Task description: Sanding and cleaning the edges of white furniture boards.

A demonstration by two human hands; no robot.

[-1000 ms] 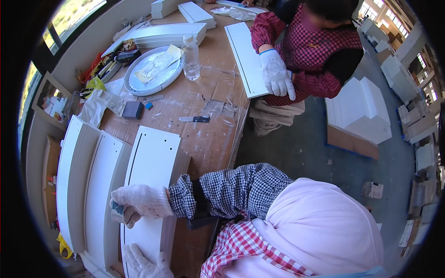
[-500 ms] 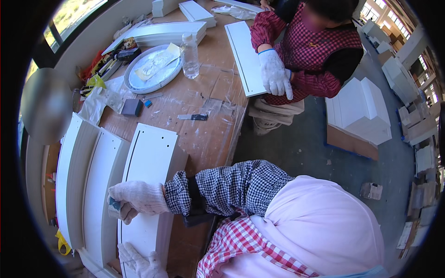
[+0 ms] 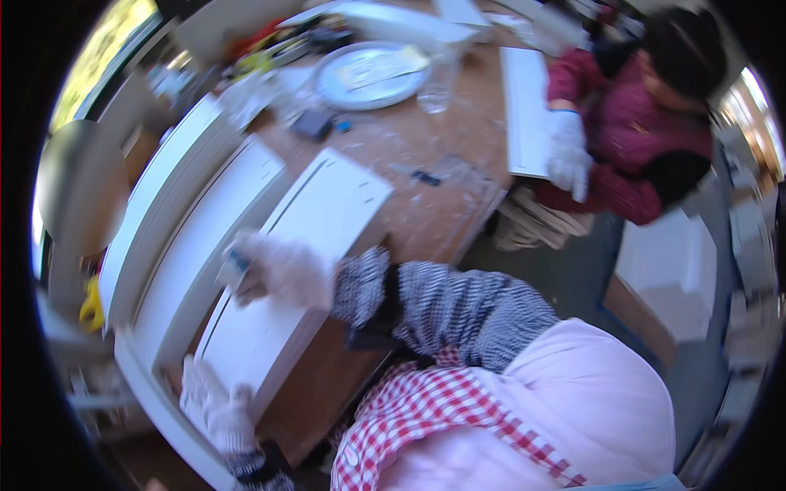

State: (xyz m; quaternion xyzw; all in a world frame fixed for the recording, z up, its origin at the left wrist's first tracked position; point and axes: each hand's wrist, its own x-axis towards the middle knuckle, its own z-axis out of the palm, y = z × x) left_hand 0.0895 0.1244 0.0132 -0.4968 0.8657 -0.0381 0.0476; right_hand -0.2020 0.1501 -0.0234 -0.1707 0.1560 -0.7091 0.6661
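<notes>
Frame blurred by motion.

Left hand (image 3: pixel 214 409), gloved, at 7 o'clock: flat on near end of white panel (image 3: pixel 303 270), fingers spread, gripping nothing, just pinning it down.

Right hand (image 3: pixel 278 268), gloved, at 9 o'clock of centre: fingers curled shut round small blue-tipped block (image 3: pixel 238 262), looks like a sanding pad, pressed on panel's left edge. Checked sleeve (image 3: pixel 442 307) crosses over bench (image 3: pixel 409 196).

Panel: lies diagonally on bench, near end at 7, far end toward 12, overhanging bench edge near body.

Risks, as judged:
- Panel overhang plus one-hand pinning: hard push on block could pivot or slide panel off edge.
- Block on edge, not face: slip off side likely, could knock neighbouring panels (image 3: pixel 188 221) lying just beside at 9–10.
- Loose gloves: weak grip on block.

Around, further out:
- Small dark block (image 3: pixel 311 124) and blue scrap at 11, small dark tool (image 3: pixel 426 177) at 12, on bench beyond panel's far end. In the way if panel gets pushed forward.
- Round tray (image 3: pixel 372 75) and clear cup (image 3: pixel 436 90) at 12, well apart.
- Clutter of tools along window side at 11, too blurred to name.
- Another person at 2, red top, gloved hand (image 3: pixel 566 154) on separate white board (image 3: pixel 524 110). Apart from own work area.
</notes>
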